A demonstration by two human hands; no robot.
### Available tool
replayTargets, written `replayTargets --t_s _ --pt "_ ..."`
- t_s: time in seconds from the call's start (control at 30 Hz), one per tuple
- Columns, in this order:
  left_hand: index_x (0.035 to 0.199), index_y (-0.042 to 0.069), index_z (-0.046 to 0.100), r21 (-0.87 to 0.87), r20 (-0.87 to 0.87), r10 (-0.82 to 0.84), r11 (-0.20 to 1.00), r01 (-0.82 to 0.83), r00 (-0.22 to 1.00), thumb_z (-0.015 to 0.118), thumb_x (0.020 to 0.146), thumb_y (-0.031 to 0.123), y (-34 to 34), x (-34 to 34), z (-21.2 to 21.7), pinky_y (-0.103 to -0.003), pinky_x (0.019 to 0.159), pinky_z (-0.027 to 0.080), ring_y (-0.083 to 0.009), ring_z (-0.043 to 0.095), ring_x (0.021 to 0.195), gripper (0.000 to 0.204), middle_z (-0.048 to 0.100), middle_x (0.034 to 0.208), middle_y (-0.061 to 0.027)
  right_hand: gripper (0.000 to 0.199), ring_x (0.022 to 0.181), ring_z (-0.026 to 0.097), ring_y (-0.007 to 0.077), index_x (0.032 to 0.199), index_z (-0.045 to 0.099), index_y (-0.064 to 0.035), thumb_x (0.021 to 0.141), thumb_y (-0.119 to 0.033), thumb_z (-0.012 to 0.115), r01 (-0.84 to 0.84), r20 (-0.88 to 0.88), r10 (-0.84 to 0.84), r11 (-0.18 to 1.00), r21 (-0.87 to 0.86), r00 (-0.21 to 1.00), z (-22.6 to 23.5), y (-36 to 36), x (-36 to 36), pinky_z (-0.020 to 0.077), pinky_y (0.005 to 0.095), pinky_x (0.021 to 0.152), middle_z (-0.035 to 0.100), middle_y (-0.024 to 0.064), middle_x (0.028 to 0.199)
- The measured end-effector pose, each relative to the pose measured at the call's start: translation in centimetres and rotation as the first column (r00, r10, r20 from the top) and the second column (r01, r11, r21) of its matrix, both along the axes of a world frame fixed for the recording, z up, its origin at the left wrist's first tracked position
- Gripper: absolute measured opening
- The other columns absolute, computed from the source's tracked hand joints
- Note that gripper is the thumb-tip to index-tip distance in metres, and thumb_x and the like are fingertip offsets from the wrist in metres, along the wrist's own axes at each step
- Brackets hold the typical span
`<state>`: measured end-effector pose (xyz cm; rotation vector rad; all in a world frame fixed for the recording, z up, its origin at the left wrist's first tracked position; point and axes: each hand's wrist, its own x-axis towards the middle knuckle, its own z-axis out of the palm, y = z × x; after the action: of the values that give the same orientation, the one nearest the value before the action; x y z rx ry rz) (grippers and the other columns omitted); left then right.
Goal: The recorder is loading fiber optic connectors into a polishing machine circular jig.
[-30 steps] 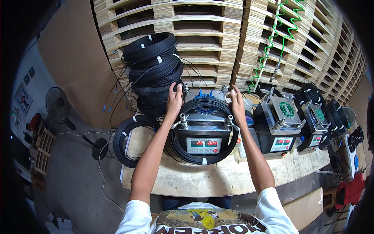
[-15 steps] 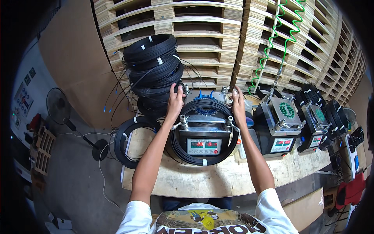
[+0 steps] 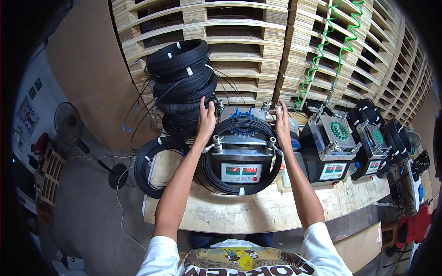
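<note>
A tabletop polishing machine (image 3: 242,158) with a lit display stands between my forearms. A coil of black cable (image 3: 242,191) hangs over its front posts and loops round the display panel. Blue connectors (image 3: 243,132) sit in a ring on top of the machine, partly behind the coil. My left hand (image 3: 206,122) is open by the machine's far left corner, close to a tall stack of black cable coils (image 3: 182,108). At the far right corner my right hand (image 3: 282,123) is open too, its fingers stretched upward beside a metal post (image 3: 265,106). Contact with the machine is hard to make out.
Two similar machines (image 3: 334,158) stand to the right on the wooden bench (image 3: 230,218). One loose black coil (image 3: 142,172) lies at the bench's left end. Wooden pallets (image 3: 239,46) rise behind. A fan (image 3: 69,122) stands on the floor at left; green spiral hoses (image 3: 317,55) hang at right.
The digits on the machine's display have changed. My right hand's fingers have shifted slightly; my left hand has barely moved. The coil and connectors stay in place.
</note>
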<state>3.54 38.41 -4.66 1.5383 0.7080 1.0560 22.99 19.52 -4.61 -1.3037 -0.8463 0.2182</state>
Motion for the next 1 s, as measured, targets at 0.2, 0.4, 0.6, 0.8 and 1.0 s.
replayTargets --t_s 0.2,0.4,0.6,0.8,1.0 --pt "0.154 0.015 0.026 0.056 -0.074 -0.039 0.998 0.043 0.996 0.045 0.102 0.053 0.3 -0.1 0.0 -0.026 0.056 0.047 -0.0118 0.055 0.063 0.067 0.061 0.096 -0.009 0.054 0.088 0.057 0.0176 0.148 0.037 -0.0083 0.106 -0.041 0.042 0.094 0.021 -0.093 0.992 -0.081 0.995 0.1 0.2 -0.1 0.0475 0.029 0.079 0.054 0.0097 0.101" --pt "0.152 0.013 0.03 0.032 -0.083 -0.025 0.999 0.028 0.996 0.046 0.101 0.054 0.6 -0.2 -0.2 -0.025 0.055 0.047 -0.0111 0.057 0.063 0.067 0.059 0.096 -0.0086 0.05 0.095 0.059 0.0195 0.146 0.04 -0.0093 0.106 -0.04 0.042 0.047 0.059 -0.042 0.996 -0.075 0.997 0.2 0.1 -0.3 0.0458 0.0315 0.085 0.058 0.0122 0.106" --pt "0.152 0.012 0.029 0.002 -0.042 0.033 0.999 -0.032 0.999 0.047 0.1 0.054 0.0 -0.4 0.4 -0.024 0.054 0.049 -0.0114 0.06 0.063 0.07 0.058 0.099 -0.0096 0.048 0.096 0.059 0.0202 0.145 0.041 -0.009 0.107 -0.037 0.041 0.053 0.104 -0.048 0.997 -0.053 0.993 0.3 0.1 -0.6 0.0483 0.0323 0.086 0.058 0.0132 0.106" --pt "0.154 0.013 0.028 0.009 -0.089 0.02 1.0 -0.019 0.996 0.046 0.1 0.055 -0.7 -0.3 1.0 -0.025 0.055 0.049 -0.0118 0.06 0.063 0.07 0.061 0.097 -0.0094 0.049 0.092 0.056 0.0177 0.145 0.041 -0.009 0.106 -0.038 0.043 0.049 0.032 -0.047 0.998 -0.037 0.998 0.2 -0.1 -0.2 0.0504 0.03 0.08 0.056 0.011 0.105" --pt "0.153 0.013 0.032 0.048 -0.103 -0.015 0.999 0.02 0.995 0.045 0.1 0.056 0.0 -0.3 0.3 -0.025 0.056 0.046 -0.0107 0.055 0.06 0.069 0.062 0.098 -0.0087 0.048 0.091 0.055 0.0166 0.142 0.046 -0.0076 0.106 -0.039 0.044 0.072 0.058 -0.067 0.993 -0.089 0.996 0.6 -0.1 -0.6 0.0501 0.0302 0.078 0.057 0.0084 0.106"
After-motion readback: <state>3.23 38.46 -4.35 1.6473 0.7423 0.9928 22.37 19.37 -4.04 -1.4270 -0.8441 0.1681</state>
